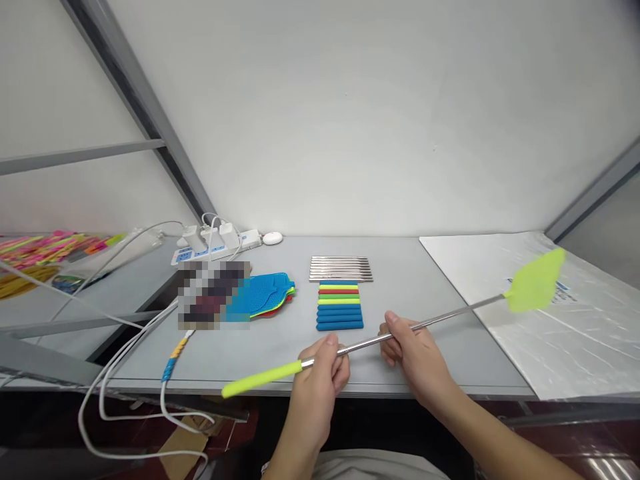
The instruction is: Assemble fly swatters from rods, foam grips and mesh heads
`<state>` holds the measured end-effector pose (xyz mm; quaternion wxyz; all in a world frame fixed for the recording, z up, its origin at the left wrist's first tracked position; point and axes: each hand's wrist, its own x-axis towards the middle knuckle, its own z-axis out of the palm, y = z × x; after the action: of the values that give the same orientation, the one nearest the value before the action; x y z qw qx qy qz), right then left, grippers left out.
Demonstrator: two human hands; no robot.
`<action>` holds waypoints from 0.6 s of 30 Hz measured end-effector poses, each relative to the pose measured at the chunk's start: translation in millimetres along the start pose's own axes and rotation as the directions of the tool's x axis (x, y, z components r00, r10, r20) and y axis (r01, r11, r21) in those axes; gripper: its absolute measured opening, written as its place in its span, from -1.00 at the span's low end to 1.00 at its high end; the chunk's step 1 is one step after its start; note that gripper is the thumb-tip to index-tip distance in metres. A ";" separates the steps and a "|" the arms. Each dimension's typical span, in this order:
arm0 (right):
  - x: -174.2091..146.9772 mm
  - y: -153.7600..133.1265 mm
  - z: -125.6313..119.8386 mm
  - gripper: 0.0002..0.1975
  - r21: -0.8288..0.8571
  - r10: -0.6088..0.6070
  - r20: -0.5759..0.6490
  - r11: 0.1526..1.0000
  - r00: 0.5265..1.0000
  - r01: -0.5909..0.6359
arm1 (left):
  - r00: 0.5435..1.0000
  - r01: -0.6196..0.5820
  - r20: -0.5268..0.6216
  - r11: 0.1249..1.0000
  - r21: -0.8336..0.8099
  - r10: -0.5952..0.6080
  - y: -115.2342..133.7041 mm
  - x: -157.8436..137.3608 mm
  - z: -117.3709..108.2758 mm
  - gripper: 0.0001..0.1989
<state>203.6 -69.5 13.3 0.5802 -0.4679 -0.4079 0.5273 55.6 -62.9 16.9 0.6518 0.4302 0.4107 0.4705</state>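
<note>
Fluorescent yellow-green on the handle [261, 380] and the leaf-shaped head [537, 280]; bright silver on the rod [455, 313] between. Stripes across the row of tubes [339, 315], far to near: blue, yellow-green, red, green, yellow-green, then solid blue. Blue with a fine dotted mesh on top of the stack of heads [267, 293], yellow-green and red at its lower edges. Silver lines along the bundle of rods [341, 269]. Pale grey on the table [270, 350]; white with blue print on the wrapped sheet [475, 273]. Blue and yellow-orange bands on the white cable's sleeve [173, 360].

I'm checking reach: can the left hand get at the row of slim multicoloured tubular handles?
Probably yes: the row of handles lies just beyond the bare left hand, with nothing seen between. But that hand holds a metal-shafted, yellow-green swatter, so would likely need freeing.
</note>
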 end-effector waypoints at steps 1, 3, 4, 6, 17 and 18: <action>0.5 -0.7 -1.7 -0.45 -0.022 0.006 -0.003 1.000 1.000 -0.006 | 1.000 0.015 0.001 1.000 0.018 -0.015 2.1 1.8 -2.0 -0.47; 2.4 -4.5 -6.5 -0.46 -0.034 0.023 -0.010 0.999 1.000 -0.024 | 0.999 0.044 0.011 0.999 0.020 -0.044 6.4 5.3 -7.7 -0.47; 3.8 -7.9 -10.3 -0.46 -0.023 0.031 -0.020 0.999 0.999 -0.031 | 0.998 0.055 0.008 0.998 0.006 -0.055 8.9 6.9 -12.0 -0.47; 7.4 -16.9 -22.0 -0.47 0.019 0.027 -0.090 1.000 0.996 -0.025 | 0.998 0.043 -0.042 0.998 -0.043 -0.045 15.0 9.4 -23.8 -0.47; 9.0 -36.7 -59.9 -0.48 0.224 -0.069 -0.404 0.959 0.912 0.171 | 0.979 -0.121 -0.194 0.948 -0.294 0.065 18.5 4.9 -25.2 -0.52; 7.9 -33.4 -55.0 -0.49 0.224 -0.074 -0.403 0.958 0.912 0.177 | 0.979 -0.114 -0.199 0.939 -0.326 0.050 15.5 4.9 -21.3 -0.52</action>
<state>265.4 -68.1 33.0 0.7380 -0.4574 -0.2422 0.4330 32.6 -51.6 24.8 0.6537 0.2836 0.3658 0.5987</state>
